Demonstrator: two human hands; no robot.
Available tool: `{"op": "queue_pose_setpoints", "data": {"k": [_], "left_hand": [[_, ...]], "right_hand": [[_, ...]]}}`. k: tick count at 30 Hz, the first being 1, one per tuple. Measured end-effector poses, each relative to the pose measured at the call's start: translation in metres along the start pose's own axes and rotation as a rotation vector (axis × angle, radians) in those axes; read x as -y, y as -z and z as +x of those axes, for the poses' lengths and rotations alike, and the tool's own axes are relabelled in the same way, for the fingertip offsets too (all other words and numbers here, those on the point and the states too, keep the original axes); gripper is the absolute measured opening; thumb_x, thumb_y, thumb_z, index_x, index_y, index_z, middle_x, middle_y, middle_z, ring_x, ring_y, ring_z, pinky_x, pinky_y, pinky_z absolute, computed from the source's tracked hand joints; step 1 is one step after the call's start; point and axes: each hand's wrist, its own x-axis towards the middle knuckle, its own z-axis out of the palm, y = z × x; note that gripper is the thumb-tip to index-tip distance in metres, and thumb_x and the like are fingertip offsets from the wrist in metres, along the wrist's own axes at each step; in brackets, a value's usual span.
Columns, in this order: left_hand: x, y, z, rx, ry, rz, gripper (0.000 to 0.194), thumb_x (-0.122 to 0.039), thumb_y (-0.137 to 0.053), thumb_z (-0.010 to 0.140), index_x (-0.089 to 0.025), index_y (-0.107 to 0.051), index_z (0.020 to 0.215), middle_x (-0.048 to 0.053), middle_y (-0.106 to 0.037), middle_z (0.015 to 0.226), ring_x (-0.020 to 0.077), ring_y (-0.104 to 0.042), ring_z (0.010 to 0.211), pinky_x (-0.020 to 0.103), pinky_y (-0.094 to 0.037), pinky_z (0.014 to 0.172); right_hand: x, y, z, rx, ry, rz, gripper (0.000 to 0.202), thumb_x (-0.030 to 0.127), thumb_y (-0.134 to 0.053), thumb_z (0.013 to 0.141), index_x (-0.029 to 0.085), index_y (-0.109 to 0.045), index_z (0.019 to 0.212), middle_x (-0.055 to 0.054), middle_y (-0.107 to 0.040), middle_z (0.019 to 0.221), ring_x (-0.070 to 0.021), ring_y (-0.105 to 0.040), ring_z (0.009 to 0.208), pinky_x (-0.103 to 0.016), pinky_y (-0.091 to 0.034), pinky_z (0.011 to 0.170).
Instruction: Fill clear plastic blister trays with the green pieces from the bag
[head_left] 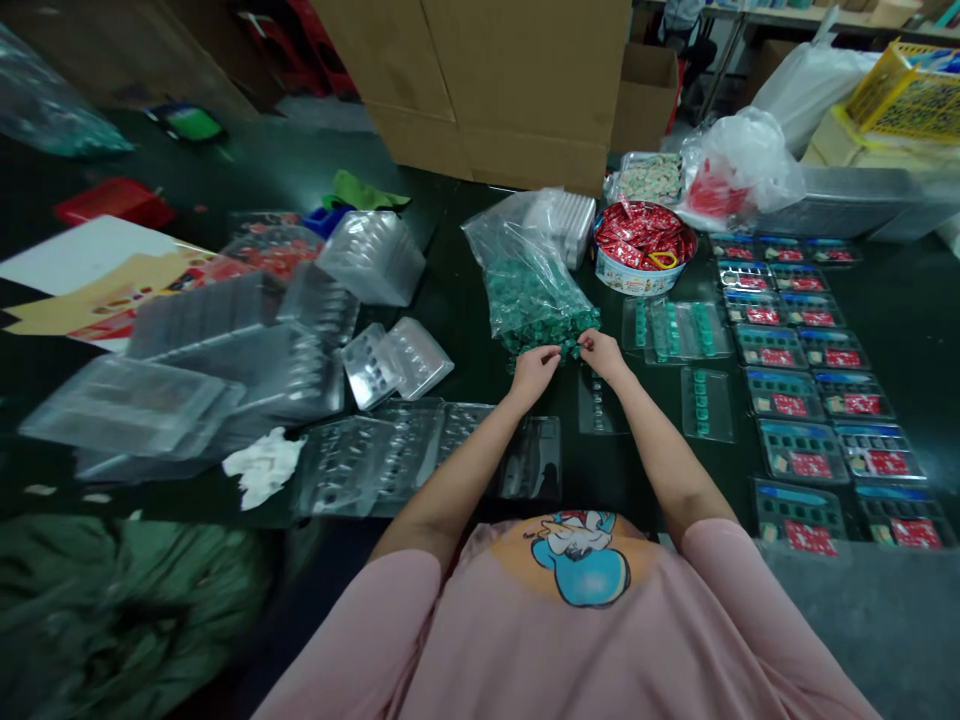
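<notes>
Dark worktop (442,255), head view, upright cardboard (510,80) at its far edge. Both your forearms reach forward and converge at mid-worktop, elbows bent and wide, pink sleeves above the elbows. Your left forearm slants up and rightward; your left hand (537,370) is low, back up, fingers curled inward at the near edge of the green pieces (544,328). Your right forearm slants up and leftward; your right hand (598,355) faces it, just beside, fingertips bent in toward the same pieces. Fingers on both hands look drawn together; can't tell whether either grips a piece, too small. Green pieces lie in and before the mouth of a clear bag (517,240), straight ahead of you. Clear tray (598,408) lies just below your right hand, partly behind that forearm. Right of it: trays with green rows (701,335), then columns of filled trays (787,393). Round tin (636,280) of red packets beyond. Stacked clear trays (247,350) to your left.
</notes>
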Motion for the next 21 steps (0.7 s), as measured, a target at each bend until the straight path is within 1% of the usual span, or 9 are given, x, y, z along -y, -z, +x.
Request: {"op": "queue_pose_setpoints", "data": {"k": [2, 3, 6, 8, 10, 12, 16, 18, 21], "left_hand": [[-0.003, -0.007, 0.004, -0.002, 0.05, -0.15, 0.027, -0.015, -0.066, 0.079, -0.017, -0.075, 0.105, 0.007, -0.075, 0.103, 0.0209, -0.069, 0.092, 0.034, -0.051, 0.091], [-0.006, -0.012, 0.006, 0.016, 0.092, -0.248, 0.029, -0.017, -0.067, 0.079, -0.017, -0.074, 0.107, 0.008, -0.075, 0.102, 0.0201, -0.069, 0.089, 0.034, -0.051, 0.088], [-0.015, -0.023, 0.008, 0.14, 0.259, -0.546, 0.029, -0.024, -0.072, 0.077, -0.014, -0.073, 0.105, 0.008, -0.074, 0.094, 0.017, -0.069, 0.082, 0.028, -0.051, 0.076], [-0.021, -0.028, 0.006, 0.214, 0.332, -0.673, 0.03, -0.025, -0.079, 0.071, -0.013, -0.073, 0.098, 0.007, -0.073, 0.087, 0.0154, -0.069, 0.079, 0.025, -0.049, 0.07], [-0.026, -0.032, 0.004, 0.248, 0.37, -0.745, 0.032, -0.025, -0.085, 0.065, -0.012, -0.073, 0.092, 0.006, -0.072, 0.082, 0.0142, -0.068, 0.076, 0.022, -0.047, 0.067], [-0.029, -0.034, 0.001, 0.266, 0.401, -0.794, 0.033, -0.023, -0.087, 0.062, -0.012, -0.071, 0.088, 0.005, -0.071, 0.08, 0.0132, -0.068, 0.074, 0.021, -0.045, 0.063], [-0.033, -0.036, -0.003, 0.309, 0.458, -0.859, 0.029, -0.024, -0.086, 0.065, -0.012, -0.067, 0.083, 0.002, -0.067, 0.072, 0.0112, -0.067, 0.069, 0.018, -0.041, 0.057], [-0.034, -0.035, -0.004, 0.363, 0.489, -0.873, 0.029, -0.025, -0.086, 0.066, -0.013, -0.063, 0.079, 0.001, -0.064, 0.068, 0.0114, -0.067, 0.067, 0.017, -0.04, 0.056], [-0.035, -0.033, -0.004, 0.43, 0.504, -0.888, 0.031, -0.024, -0.086, 0.065, -0.013, -0.059, 0.076, 0.0, -0.064, 0.068, 0.0121, -0.068, 0.068, 0.017, -0.041, 0.057]], "right_hand": [[-0.004, 0.006, -0.003, -0.024, -0.007, 0.141, 0.015, 0.016, -0.06, 0.07, 0.021, -0.067, 0.083, 0.003, -0.06, 0.07, -0.0139, -0.056, 0.067, -0.028, -0.047, 0.073], [-0.005, 0.009, -0.006, -0.025, -0.002, 0.226, 0.014, 0.02, -0.061, 0.071, 0.021, -0.068, 0.083, 0.003, -0.061, 0.071, -0.0138, -0.057, 0.068, -0.028, -0.048, 0.072], [-0.007, 0.02, -0.018, -0.008, 0.005, 0.451, 0.02, 0.03, -0.065, 0.071, 0.021, -0.07, 0.088, 0.002, -0.063, 0.075, -0.0139, -0.059, 0.07, -0.029, -0.049, 0.073], [-0.006, 0.026, -0.028, -0.005, -0.004, 0.542, 0.024, 0.034, -0.068, 0.07, 0.021, -0.07, 0.09, 0.001, -0.065, 0.076, -0.014, -0.06, 0.071, -0.029, -0.049, 0.073], [-0.005, 0.031, -0.039, -0.023, -0.011, 0.59, 0.025, 0.036, -0.069, 0.07, 0.021, -0.07, 0.091, 0.001, -0.066, 0.077, -0.0142, -0.061, 0.073, -0.03, -0.05, 0.075], [-0.003, 0.034, -0.048, -0.06, -0.022, 0.61, 0.025, 0.036, -0.069, 0.071, 0.021, -0.07, 0.09, 0.001, -0.067, 0.078, -0.0147, -0.062, 0.074, -0.03, -0.05, 0.076], [0.002, 0.035, -0.06, -0.113, -0.053, 0.601, 0.023, 0.038, -0.069, 0.07, 0.021, -0.068, 0.086, 0.001, -0.067, 0.075, -0.0154, -0.061, 0.071, -0.03, -0.05, 0.072], [0.005, 0.036, -0.062, -0.127, -0.047, 0.578, 0.021, 0.038, -0.07, 0.07, 0.021, -0.067, 0.082, 0.0, -0.067, 0.073, -0.0155, -0.061, 0.068, -0.03, -0.05, 0.07], [0.008, 0.037, -0.064, -0.164, -0.046, 0.585, 0.019, 0.038, -0.07, 0.07, 0.021, -0.066, 0.077, 0.0, -0.067, 0.072, -0.0158, -0.061, 0.067, -0.03, -0.05, 0.069]]}}
